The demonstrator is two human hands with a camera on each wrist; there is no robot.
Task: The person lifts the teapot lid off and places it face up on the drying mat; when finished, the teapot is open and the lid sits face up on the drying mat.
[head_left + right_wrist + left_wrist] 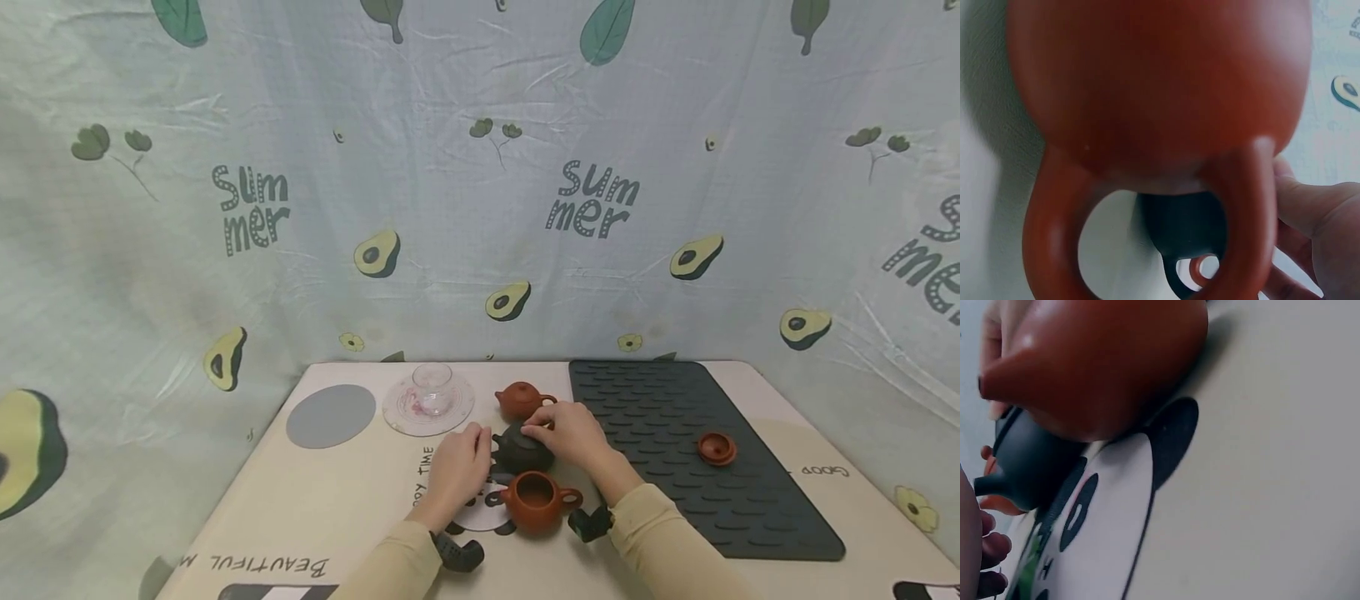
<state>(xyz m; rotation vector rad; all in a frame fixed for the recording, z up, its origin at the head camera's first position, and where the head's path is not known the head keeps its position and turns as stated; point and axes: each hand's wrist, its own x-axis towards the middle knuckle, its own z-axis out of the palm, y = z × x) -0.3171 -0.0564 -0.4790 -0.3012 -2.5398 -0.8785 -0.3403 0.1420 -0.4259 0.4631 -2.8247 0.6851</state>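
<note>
Both hands met on the dark pot (522, 448): the left hand (456, 471) cupped its spout side with curled fingers, and the right hand (570, 432) lay curled over its lid. Nearer the wrists stood an open, smooth, round clay pot (536, 498). Only the right wrist view showed its looped handle (1054, 237).
</note>
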